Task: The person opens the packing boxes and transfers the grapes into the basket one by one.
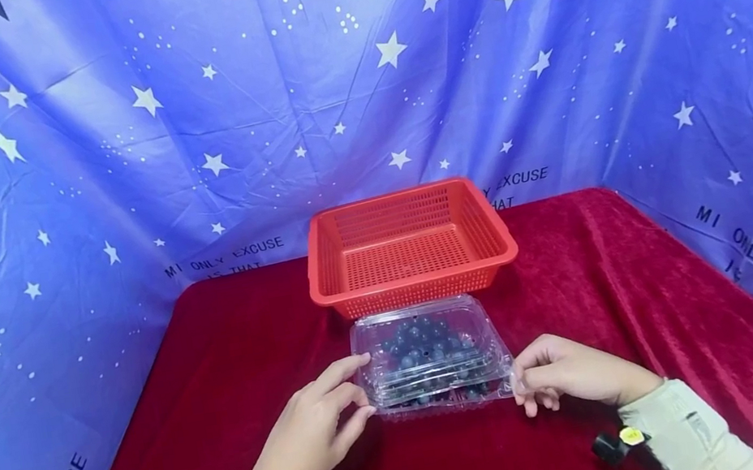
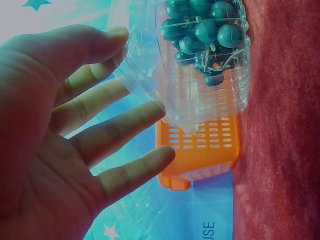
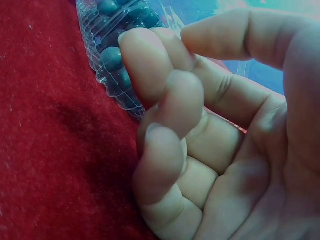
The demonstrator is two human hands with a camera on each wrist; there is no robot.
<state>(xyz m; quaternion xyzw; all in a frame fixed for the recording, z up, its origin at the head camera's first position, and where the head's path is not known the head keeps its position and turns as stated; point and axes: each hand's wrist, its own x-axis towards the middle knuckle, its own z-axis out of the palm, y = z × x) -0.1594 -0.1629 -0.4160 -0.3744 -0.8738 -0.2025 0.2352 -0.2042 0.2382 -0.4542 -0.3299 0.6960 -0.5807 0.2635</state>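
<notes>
A clear plastic clamshell box (image 1: 371,342) lies on the red cloth in the head view. Inside it are dark round grapes (image 2: 205,30), with pale stems showing in the left wrist view. At the box's left side is my left hand (image 1: 314,426), its fingers spread and fairly straight, fingertips against the plastic. The thumb touches the lid edge in the left wrist view. My right hand (image 1: 568,373) pinches the front right corner of the lid between thumb and index finger, the other fingers curled below. Whether the lid is fastened at the front I cannot tell.
Directly behind the box stands a red perforated plastic basket (image 1: 414,288) with nothing in it. Dark red velvet cloth (image 1: 240,355) covers the table. A blue star-printed curtain (image 1: 288,52) hangs at the back and both sides.
</notes>
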